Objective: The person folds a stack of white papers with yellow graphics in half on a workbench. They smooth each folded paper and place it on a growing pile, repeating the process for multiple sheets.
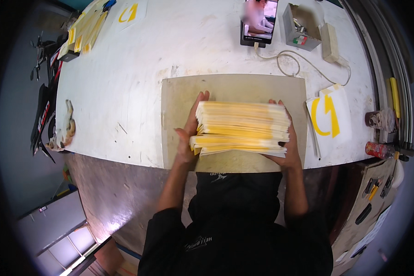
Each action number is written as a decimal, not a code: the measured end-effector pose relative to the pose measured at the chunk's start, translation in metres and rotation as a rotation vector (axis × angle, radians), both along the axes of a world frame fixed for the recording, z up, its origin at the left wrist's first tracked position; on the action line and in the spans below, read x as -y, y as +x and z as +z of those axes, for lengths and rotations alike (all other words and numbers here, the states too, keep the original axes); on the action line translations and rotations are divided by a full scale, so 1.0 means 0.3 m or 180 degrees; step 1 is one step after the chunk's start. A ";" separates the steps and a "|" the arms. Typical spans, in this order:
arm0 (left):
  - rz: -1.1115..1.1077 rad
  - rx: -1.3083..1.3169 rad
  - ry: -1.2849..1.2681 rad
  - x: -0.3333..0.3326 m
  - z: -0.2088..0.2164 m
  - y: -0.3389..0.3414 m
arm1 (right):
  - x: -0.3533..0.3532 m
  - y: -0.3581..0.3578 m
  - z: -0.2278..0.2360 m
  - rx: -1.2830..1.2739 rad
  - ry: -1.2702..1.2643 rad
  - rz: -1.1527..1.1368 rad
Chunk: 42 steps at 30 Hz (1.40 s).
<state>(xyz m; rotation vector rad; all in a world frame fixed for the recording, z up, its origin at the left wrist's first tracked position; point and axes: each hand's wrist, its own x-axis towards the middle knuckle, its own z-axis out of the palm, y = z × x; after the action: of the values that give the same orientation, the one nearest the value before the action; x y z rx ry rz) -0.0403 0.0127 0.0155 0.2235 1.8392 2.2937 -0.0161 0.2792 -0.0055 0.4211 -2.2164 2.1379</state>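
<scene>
Between my two hands stands a thick stack of white-and-yellow sheets (244, 126), edges facing up, over a translucent mat (234, 85) on the white table. My left hand (186, 140) presses against the stack's left side, its thumb spread away from the fingers. On the opposite side my right hand (292, 145) grips the right ends, its fingers partly hidden by the sheets. The lower sheets sit a little out of line with the upper ones, and the stack is slightly blurred. Whether it touches the mat, I cannot tell.
Sheets with a yellow shape (324, 115) lie right of the mat. A phone (259, 20) on a stand, its cable (287, 55) and a grey box (302, 27) are at the back. More yellow-white sheets (89, 30) sit far left, and a small cat-like figure (65, 133) lies by the left edge.
</scene>
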 end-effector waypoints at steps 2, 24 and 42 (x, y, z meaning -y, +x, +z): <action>0.0290 0.0012 0.0137 -0.047 -0.033 0.020 | 0.037 0.010 0.014 -0.0052 -0.0153 -0.0014; 0.0529 -0.0422 -0.0860 0.021 -0.044 0.149 | -0.027 0.081 -0.027 -0.0618 0.0948 0.0019; 0.0333 -0.0168 -0.0128 0.017 -0.048 0.194 | 0.070 0.082 -0.021 0.0094 -0.0131 -0.0201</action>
<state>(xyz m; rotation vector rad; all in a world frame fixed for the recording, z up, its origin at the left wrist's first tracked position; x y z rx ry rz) 0.0180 0.0077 0.0011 0.1879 1.9649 2.3378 0.0084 0.2582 -0.0119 0.3153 -2.1657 2.1676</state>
